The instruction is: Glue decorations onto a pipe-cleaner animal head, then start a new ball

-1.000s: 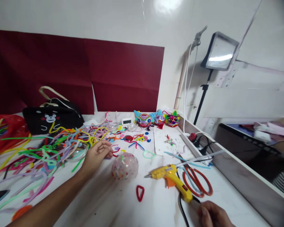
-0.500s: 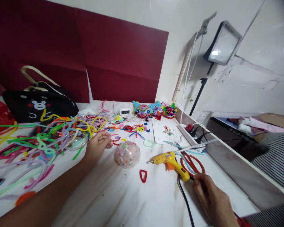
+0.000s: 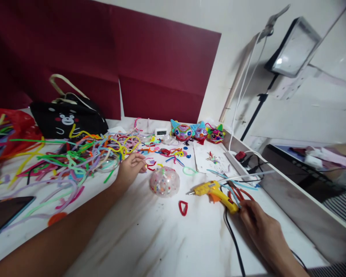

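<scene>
Yellow glue gun [image 3: 216,191], handle end at right hand [image 3: 258,225] fingertips, nozzle away.

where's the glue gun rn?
Head view, right side of the table: the glue gun lies flat between the speckled clear ball and the red scissors, with the right hand at its handle end.

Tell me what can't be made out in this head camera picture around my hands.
All in the head view:
Right hand: whether its fingers grip the glue gun or the red scissors; the fingers cover both.
Left hand: whether its fingertips pinch one of the pipe cleaners; too small.
Clock: digits too small.
Phone: cut off by the left edge.
</scene>
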A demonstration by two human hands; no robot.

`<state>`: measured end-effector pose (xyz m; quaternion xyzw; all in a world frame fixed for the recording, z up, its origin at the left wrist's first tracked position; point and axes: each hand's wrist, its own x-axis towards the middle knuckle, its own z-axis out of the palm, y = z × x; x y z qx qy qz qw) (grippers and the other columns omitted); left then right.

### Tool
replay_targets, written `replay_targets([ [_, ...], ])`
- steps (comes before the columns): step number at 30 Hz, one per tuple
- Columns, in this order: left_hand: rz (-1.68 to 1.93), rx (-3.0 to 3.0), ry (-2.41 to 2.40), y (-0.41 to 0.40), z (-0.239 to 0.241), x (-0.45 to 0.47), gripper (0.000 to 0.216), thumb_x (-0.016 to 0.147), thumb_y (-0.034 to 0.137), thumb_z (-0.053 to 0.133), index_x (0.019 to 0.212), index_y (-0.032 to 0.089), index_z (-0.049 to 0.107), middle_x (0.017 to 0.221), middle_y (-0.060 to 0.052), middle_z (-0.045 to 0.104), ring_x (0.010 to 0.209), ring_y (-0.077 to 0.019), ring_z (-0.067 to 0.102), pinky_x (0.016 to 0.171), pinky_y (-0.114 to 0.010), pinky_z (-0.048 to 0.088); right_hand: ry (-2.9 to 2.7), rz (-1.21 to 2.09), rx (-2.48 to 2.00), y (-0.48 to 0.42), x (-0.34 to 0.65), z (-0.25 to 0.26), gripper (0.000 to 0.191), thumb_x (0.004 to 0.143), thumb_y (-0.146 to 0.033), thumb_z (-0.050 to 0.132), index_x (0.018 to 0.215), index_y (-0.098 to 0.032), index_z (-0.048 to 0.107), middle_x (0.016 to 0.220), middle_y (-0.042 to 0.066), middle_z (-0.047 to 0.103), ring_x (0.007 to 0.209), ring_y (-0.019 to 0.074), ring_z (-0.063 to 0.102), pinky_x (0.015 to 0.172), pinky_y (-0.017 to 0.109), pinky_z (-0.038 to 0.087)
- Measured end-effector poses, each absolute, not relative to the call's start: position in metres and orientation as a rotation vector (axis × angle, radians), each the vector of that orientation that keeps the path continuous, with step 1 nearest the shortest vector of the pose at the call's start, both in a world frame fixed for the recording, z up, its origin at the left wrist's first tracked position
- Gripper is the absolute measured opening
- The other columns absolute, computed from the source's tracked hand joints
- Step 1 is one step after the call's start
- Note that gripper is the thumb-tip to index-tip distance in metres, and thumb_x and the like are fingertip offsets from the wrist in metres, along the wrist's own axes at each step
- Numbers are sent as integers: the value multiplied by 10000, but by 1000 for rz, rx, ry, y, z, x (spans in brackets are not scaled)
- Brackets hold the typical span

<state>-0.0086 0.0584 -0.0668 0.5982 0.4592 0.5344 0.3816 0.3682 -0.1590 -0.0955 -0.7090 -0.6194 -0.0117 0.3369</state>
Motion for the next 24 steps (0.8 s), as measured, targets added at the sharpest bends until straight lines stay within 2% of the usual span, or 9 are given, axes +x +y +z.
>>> replay_targets([
  [3, 1241, 1669, 1104, 54, -65, -5, 433, 712, 477, 697, 1008, 173, 613, 905, -72, 702, 890, -225, 705, 832, -375, 589, -1611, -63, -1782, -154, 359, -83, 259, 957, -437, 475, 1004, -219, 608, 756, 60, 762, 521, 185, 703, 488, 243, 524],
  [6, 1041, 1834, 1010, 47, -65, -2, 610, 677, 528, 744, 1170, 191, 625, 1188, -141, 692, 1149, -293, 655, 974, -409, 541, -1720, -108, -1617, -144, 342, -63, 208, 959, -389, 487, 972, -219, 607, 789, 60, 769, 574, 170, 725, 527, 225, 548],
  [10, 817, 2014, 954, 37, -66, 1, 893, 555, 544, 847, 1328, 195, 564, 1398, -164, 585, 1257, -370, 584, 1024, -448, 511, -1934, -190, -1447, -129, 316, -40, 132, 986, -283, 451, 960, -223, 565, 727, 22, 729, 512, 136, 667, 495, 206, 497],
  [13, 736, 2118, 929, 30, -66, 3, 1024, 526, 531, 871, 1411, 182, 494, 1440, -166, 540, 1307, -393, 529, 1099, -478, 444, -1996, -237, -1397, -121, 298, -32, 125, 1001, -239, 404, 929, -227, 506, 652, -14, 664, 486, 138, 629, 489, 221, 452],
  [17, 694, 2313, 886, 26, -70, 8, 1096, 505, 456, 898, 1456, 177, 431, 1520, -164, 437, 1406, -390, 409, 1195, -473, 328, -2115, -227, -1394, -114, 281, -32, 129, 990, -197, 364, 912, -224, 463, 628, -19, 629, 481, 148, 605, 490, 238, 417],
  [20, 696, 2508, 882, 24, -74, 11, 1029, 563, 369, 878, 1459, 190, 406, 1478, -160, 464, 1378, -359, 438, 1178, -458, 359, -2204, -202, -1394, -110, 272, -34, 143, 969, -167, 345, 892, -224, 451, 628, -15, 623, 493, 148, 592, 508, 243, 396],
  [24, 734, 2571, 846, 22, -75, 13, 981, 541, 328, 879, 1411, 218, 440, 1381, -140, 522, 1297, -348, 503, 1126, -445, 422, -2270, -217, -1376, -105, 261, -36, 146, 939, -146, 336, 874, -221, 443, 613, -4, 620, 507, 162, 577, 533, 264, 364],
])
